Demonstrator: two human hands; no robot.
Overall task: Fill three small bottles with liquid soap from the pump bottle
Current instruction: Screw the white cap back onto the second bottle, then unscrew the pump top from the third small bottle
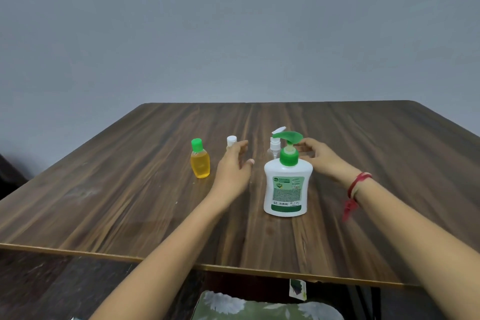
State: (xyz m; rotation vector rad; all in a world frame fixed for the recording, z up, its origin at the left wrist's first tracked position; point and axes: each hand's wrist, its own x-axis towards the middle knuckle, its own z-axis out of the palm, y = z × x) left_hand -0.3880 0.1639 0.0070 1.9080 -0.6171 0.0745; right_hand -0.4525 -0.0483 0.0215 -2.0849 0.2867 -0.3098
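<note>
1. The pump bottle [287,184] stood upright on the wooden table [130,189], with a white body and a green pump head, right there between the two hands.
2. The left hand [233,170] hovered just left of it, fingers loose and spread, thumb out, with nothing in its grasp.
3. Behind those fingertips stood a small white-capped bottle [231,141], mostly hidden. Whether the hand touched it, I couldn't tell.
4. Further left, clear of the hand, the small green-capped bottle [200,163] stood upright with yellow liquid inside.
5. The right hand [322,160], with a red thread [359,184] on its wrist, was at the pump bottle's right. Its fingers were nearly straight, tips beside the green collar, and no grip showed.
6. A clear spray bottle [274,149] with a white top peeked out just behind the pump head.
</note>
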